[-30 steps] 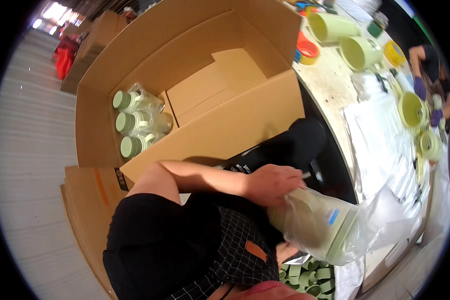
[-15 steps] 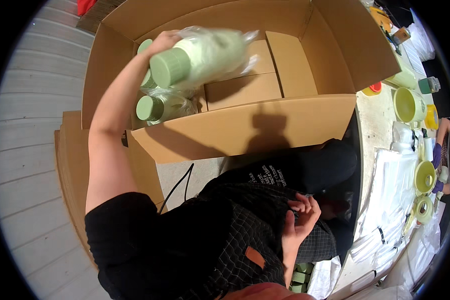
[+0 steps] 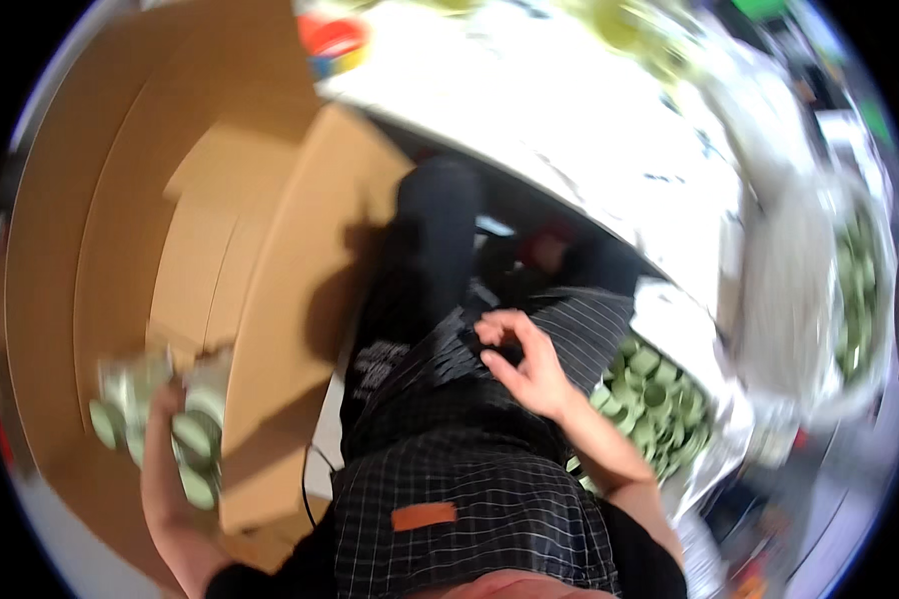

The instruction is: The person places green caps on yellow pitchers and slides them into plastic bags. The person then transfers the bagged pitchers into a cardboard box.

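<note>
My left hand (image 3: 168, 397) is down inside a large cardboard box (image 3: 290, 299) on my left, among several bottles in clear plastic with pale green caps. It touches or lies right beside one bottle (image 3: 198, 431); motion blur hides its fingers, so its grip is unclear. Another bottle (image 3: 108, 424) shows just left of the hand, against the others. Over my lap, my right hand (image 3: 525, 361) is held with thumb and fingers apart and loosely curled. Nothing is in it, and the dark checked apron (image 3: 469, 539) lies beneath.
A brightly lit white worktable (image 3: 489, 110) runs along the far side, with a red container (image 3: 332, 38) at its corner. To my right, a white sack holds many green cap-like pieces (image 3: 654, 399). Beyond it stands a clear bag (image 3: 789, 299) of green pieces. A black cable (image 3: 308, 479) hangs near the box.
My left hand has lowered the wrapped green-capped bottle from above the box to among the others inside. The view has swung right, bringing the sacks into sight. My right hand remains over my lap.
</note>
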`<action>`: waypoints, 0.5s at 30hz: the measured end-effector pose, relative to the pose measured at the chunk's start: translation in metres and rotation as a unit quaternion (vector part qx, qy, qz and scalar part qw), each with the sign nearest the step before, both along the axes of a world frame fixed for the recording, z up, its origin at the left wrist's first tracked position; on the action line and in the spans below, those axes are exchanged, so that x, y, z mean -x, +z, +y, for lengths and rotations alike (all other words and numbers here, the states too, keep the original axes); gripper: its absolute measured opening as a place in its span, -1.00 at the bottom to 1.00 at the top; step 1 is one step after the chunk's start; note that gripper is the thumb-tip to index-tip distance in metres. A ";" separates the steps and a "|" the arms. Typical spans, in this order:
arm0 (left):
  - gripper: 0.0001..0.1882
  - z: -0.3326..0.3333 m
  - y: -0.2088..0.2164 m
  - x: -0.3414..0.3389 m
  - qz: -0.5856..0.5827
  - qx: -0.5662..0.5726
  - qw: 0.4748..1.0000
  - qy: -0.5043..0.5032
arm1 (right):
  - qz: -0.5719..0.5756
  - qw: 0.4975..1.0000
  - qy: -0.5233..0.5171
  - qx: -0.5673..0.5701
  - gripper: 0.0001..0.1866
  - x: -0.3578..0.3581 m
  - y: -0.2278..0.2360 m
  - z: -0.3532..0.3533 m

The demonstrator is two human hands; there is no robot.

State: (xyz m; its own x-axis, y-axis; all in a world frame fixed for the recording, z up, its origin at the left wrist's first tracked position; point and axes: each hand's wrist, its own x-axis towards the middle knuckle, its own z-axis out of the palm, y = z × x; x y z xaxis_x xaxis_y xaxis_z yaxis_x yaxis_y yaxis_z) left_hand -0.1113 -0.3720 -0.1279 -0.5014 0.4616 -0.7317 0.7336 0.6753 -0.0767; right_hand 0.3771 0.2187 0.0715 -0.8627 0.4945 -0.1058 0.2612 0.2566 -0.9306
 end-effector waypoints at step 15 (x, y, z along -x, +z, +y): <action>-0.33 0.793 0.214 -0.329 -0.082 -0.690 0.655 -0.298 | -0.356 0.791 -0.287 -0.406 0.04 -0.134 -0.016 0.274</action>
